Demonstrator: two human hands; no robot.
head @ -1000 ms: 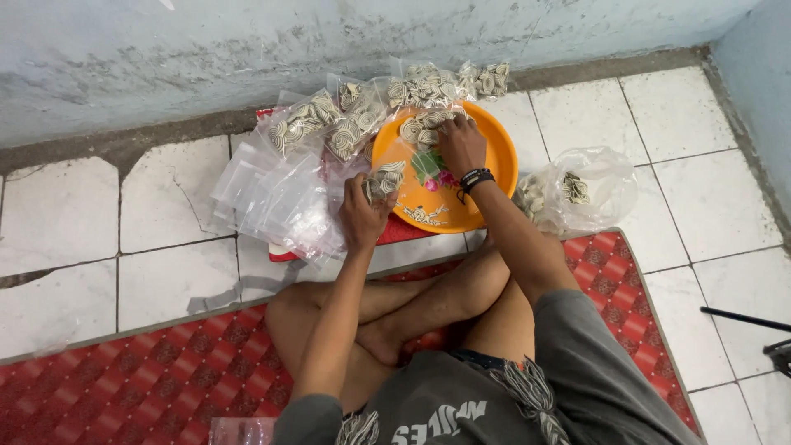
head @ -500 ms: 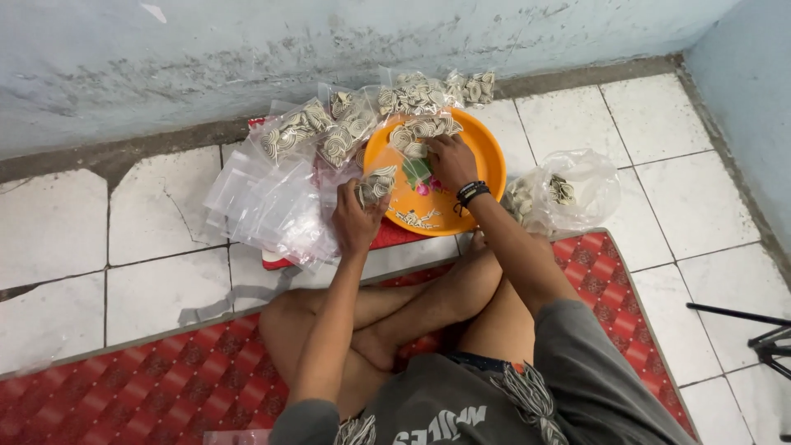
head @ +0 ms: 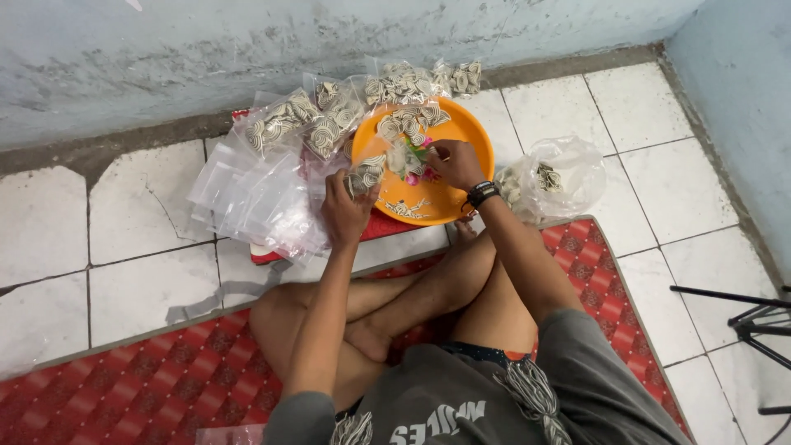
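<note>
One small clear bag (head: pixel 365 175) of striped shell-like pieces, pinched in the left hand (head: pixel 346 210) at the left rim of the orange tray (head: pixel 470 136). Right hand (head: pixel 455 162), fingers curled, picking among loose pieces on the tray's middle; black wristband (head: pixel 482 194) just behind. Filled bags (head: pixel 313 124) along the tray's far edge by the wall, empty clear bags (head: pixel 247 194) heaped left, another plastic bag (head: pixel 552 177) right. Red patterned mat (head: pixel 124 387) beneath crossed legs.

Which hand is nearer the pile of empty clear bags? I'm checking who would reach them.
Left. The left hand, holding a small filled bag, sits right beside the pile of empty clear bags; the right hand is over the orange tray, farther away.
</note>
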